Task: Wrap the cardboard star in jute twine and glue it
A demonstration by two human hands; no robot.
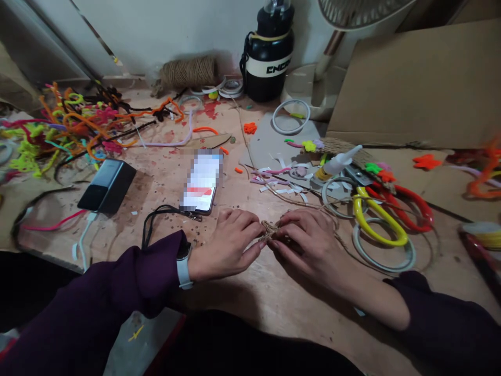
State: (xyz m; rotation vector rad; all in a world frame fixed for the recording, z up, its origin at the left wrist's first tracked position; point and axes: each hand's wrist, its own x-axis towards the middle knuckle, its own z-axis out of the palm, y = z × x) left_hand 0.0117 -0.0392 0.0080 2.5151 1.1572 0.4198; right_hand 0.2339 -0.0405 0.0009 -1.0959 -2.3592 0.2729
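Both hands meet over the front of the wooden table. My left hand (230, 243), with a watch on its wrist, pinches a small bundle of brown twine (270, 227) from the left side. From the right, my right hand (311, 243) closes its thumb and fingers on the same bundle. Fingertips cover much of it, so its exact shape is hidden. A strand of twine runs from the right hand's side toward the rings, and another stretches up to the back of the table. The twine spool (188, 71) lies on its side near the wall.
A lit phone (201, 183) and a dark power bank (106, 185) lie left of my hands. Tangled pipe cleaners (97, 120) fill the back left. Scissors (381, 219), a glue bottle (336, 163) and tape rolls (410, 256) are at right; a black bottle (270, 57) stands behind.
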